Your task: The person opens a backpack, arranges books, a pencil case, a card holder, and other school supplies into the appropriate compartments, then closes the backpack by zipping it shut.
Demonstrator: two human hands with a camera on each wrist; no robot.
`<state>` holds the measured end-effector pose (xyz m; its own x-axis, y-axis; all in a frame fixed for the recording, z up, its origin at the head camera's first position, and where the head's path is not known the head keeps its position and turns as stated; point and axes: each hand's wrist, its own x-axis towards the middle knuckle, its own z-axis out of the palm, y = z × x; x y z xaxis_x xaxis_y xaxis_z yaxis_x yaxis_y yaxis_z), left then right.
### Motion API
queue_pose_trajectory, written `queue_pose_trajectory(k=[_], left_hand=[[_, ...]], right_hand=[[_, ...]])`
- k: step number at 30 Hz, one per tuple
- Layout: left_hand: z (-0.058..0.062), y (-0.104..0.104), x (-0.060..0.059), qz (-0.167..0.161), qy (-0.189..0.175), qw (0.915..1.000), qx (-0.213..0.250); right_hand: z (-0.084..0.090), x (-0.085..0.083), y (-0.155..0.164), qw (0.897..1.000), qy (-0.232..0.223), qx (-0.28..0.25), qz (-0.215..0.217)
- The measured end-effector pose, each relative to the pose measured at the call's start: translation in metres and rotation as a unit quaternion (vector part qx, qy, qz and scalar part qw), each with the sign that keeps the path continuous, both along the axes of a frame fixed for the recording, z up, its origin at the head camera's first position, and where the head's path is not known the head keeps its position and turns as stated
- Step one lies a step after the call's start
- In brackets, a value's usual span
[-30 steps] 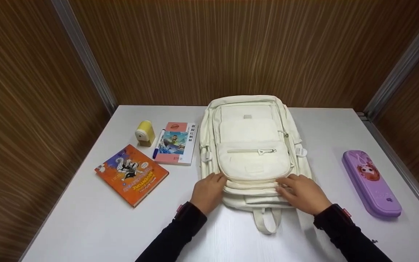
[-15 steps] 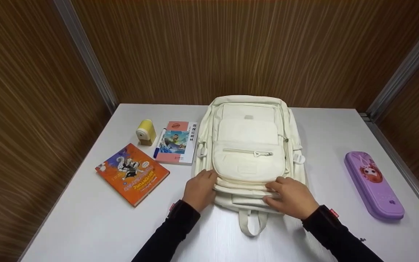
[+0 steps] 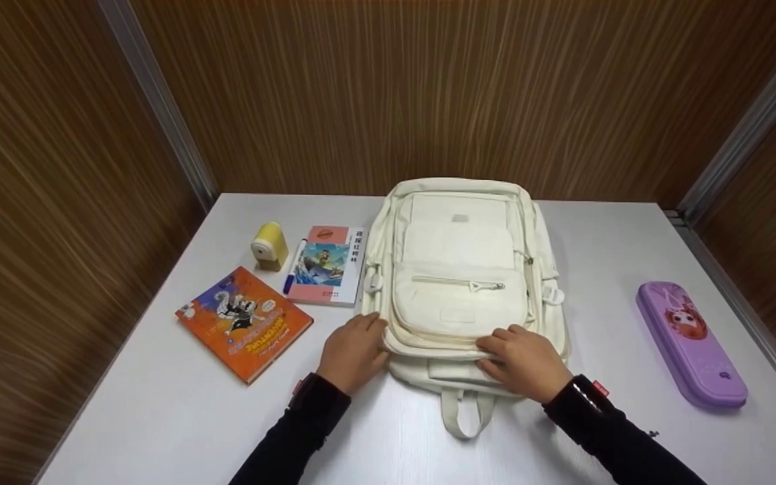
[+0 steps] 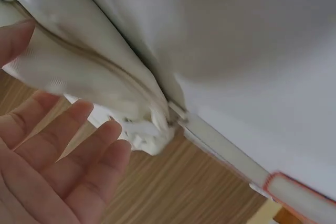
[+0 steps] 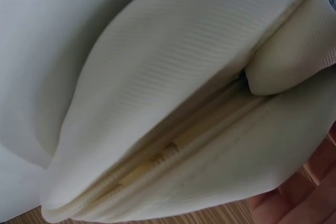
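Observation:
A cream-white backpack (image 3: pixel 462 269) lies flat on the white table (image 3: pixel 159 417), its handle loop (image 3: pixel 467 414) pointing toward me. My left hand (image 3: pixel 356 347) rests against the bag's near left corner, and in the left wrist view its fingers (image 4: pixel 63 150) are straight beside the bag fabric (image 4: pixel 94 66). My right hand (image 3: pixel 521 360) grips the bag's near edge, thumb below and fingers on top. The right wrist view shows the bag's zipper seam (image 5: pixel 199 135) close up, with fingertips (image 5: pixel 299 203) under the fabric at the lower right.
Left of the bag lie an orange book (image 3: pixel 245 322), a pink-edged book (image 3: pixel 329 264) with a blue pen (image 3: pixel 292 268) beside it, and a yellow sharpener (image 3: pixel 269 246). A purple pencil case (image 3: pixel 690 342) lies at the right. Wood-panel walls enclose the table on three sides.
The backpack has shifted slightly left and its near end has been drawn in. Both hands have moved left along the near edge with it.

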<state>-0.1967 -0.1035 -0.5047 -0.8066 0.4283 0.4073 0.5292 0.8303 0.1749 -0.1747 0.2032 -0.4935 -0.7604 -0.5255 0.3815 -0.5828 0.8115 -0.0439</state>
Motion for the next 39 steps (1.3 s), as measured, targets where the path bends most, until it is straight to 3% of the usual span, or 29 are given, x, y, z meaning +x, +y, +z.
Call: queue_pose_trajectory(k=[5,8,12,16,22,27,31,39], left_hand=[[0.004,-0.028,-0.005,0.061,-0.034,0.9973,-0.02],[0.007,-0.044,-0.01,0.124,-0.089,0.9873,-0.042],[0.01,-0.066,-0.016,0.203,-0.171,0.9625,-0.057],[0.014,-0.086,-0.022,0.257,-0.218,0.9392,-0.063],[0.014,-0.115,-0.029,0.307,-0.296,0.9038,-0.038],[0.007,-0.13,-0.03,0.342,-0.329,0.8794,-0.032],[0.003,-0.133,-0.026,0.35,-0.331,0.8754,-0.036],[0.002,-0.136,-0.015,0.33,-0.297,0.8947,-0.05]], right_hand=[[0.002,-0.002,0.0,1.0,0.012,0.001,0.0],[0.004,-0.003,0.001,1.0,0.016,0.0,0.0],[0.007,-0.005,0.002,1.0,0.013,-0.001,-0.003],[0.011,-0.006,0.003,1.0,0.007,-0.003,-0.003],[0.015,-0.007,0.003,1.0,0.011,-0.011,0.0],[0.02,-0.009,0.005,1.0,0.024,-0.018,0.008],[0.025,-0.012,0.006,0.999,0.031,-0.026,0.013],[0.036,-0.019,0.008,0.997,0.058,-0.047,0.026]])
